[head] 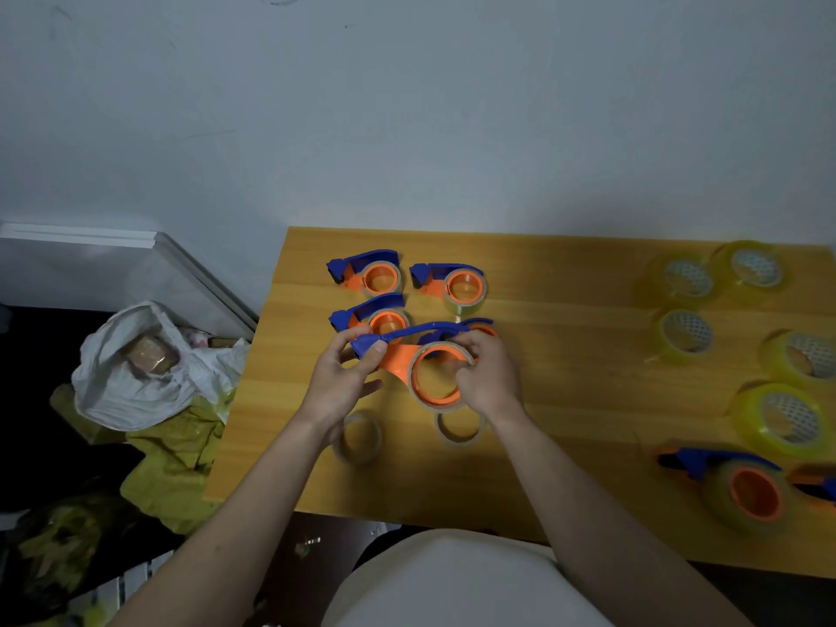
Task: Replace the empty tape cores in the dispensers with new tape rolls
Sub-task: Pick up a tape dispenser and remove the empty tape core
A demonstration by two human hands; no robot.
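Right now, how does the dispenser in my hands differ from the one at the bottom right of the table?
The held dispenser is lifted over the table, gripped by the left hand and right hand; the bottom-right dispenser lies on the table untouched. The held one carries only a thin brown core on its orange wheel; the bottom-right one carries a thick roll of clear tape. Both have a blue body and an orange wheel.
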